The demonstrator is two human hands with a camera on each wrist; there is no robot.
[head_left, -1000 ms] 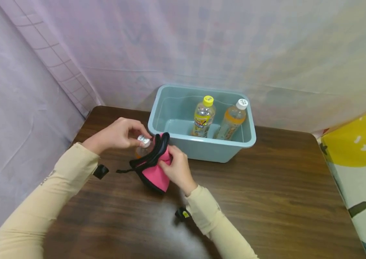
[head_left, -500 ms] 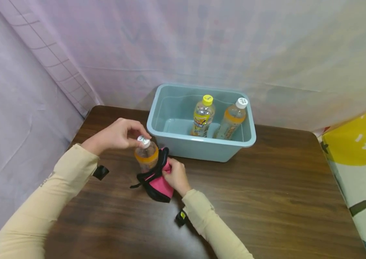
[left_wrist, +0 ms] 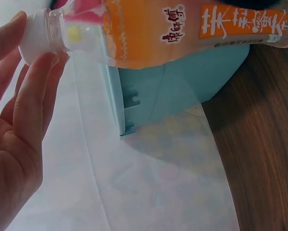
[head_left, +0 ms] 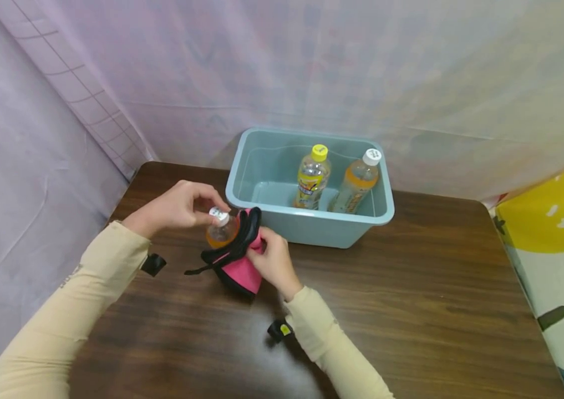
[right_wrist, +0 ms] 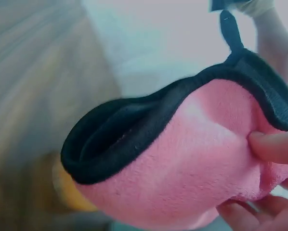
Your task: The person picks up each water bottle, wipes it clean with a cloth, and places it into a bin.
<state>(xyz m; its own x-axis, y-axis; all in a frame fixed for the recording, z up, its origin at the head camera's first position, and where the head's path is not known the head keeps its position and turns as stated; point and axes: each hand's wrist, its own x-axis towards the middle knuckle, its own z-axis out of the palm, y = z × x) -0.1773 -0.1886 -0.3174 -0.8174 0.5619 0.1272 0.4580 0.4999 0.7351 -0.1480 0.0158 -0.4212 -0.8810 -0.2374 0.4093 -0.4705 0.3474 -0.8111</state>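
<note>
My left hand pinches the white cap of a plastic drink bottle with thumb and fingertips. Clear at the neck, the bottle carries an orange label with white and dark characters. My right hand grips a folded pink plush cloth, edged in black and fitted with a small black loop. The cloth overlaps the bottle's right side and hides its lower part in the head view. In the right wrist view, thumb and fingers bunch the pink fabric.
Behind the hands stands a light blue plastic bin. It holds a yellow-capped bottle and a white-capped orange one. The brown wooden table is backed by hanging pale curtains.
The cloth slid down and right along the bottle, uncovering more of its label, then came back up near the neck. The left hand stayed at the cap, almost still.
</note>
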